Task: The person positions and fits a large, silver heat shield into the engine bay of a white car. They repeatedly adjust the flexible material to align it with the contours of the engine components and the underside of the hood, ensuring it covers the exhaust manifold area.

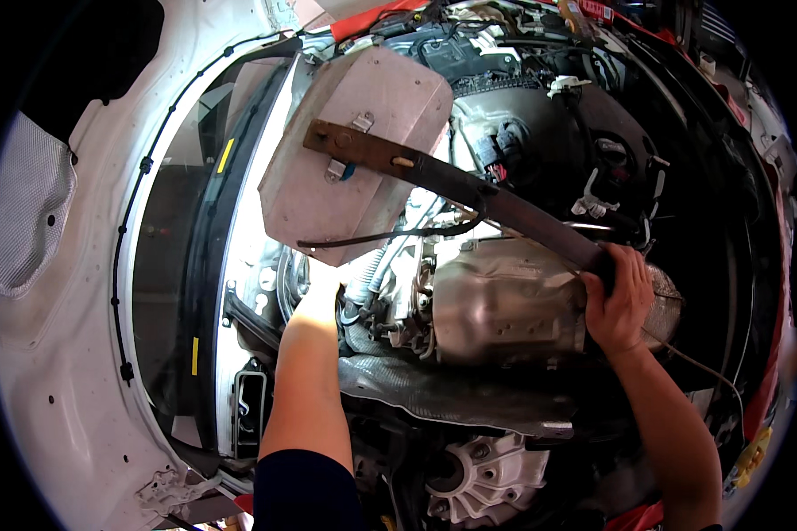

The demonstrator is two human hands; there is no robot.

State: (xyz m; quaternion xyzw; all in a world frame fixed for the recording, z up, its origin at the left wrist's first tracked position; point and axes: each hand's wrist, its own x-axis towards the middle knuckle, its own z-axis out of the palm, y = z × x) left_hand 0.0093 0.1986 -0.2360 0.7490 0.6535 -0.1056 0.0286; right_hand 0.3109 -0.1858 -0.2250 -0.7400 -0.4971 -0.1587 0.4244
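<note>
A work light [363, 97] with a flat, pinkish metal back hangs over the engine bay, its bright glare falling below it. It is fixed to a long brown metal bar [522, 217] that slants down to the right. My right hand [624, 301] is closed round the bar's lower end, above the dented metal heat shield [509, 301]. My left arm reaches in under the light. Only the glare-washed edge of my left hand [325, 281] shows, beside a ribbed hose [363, 276]; its fingers are hidden. A dark cable [390, 234] runs by the light and bar.
The windshield edge [221, 257] and a white body panel [62, 354] curve along the left. A silvery shield [443, 398] lies below the heat shield, with a ribbed cast housing [491, 478] nearer me. A black engine cover [549, 133] is at the back.
</note>
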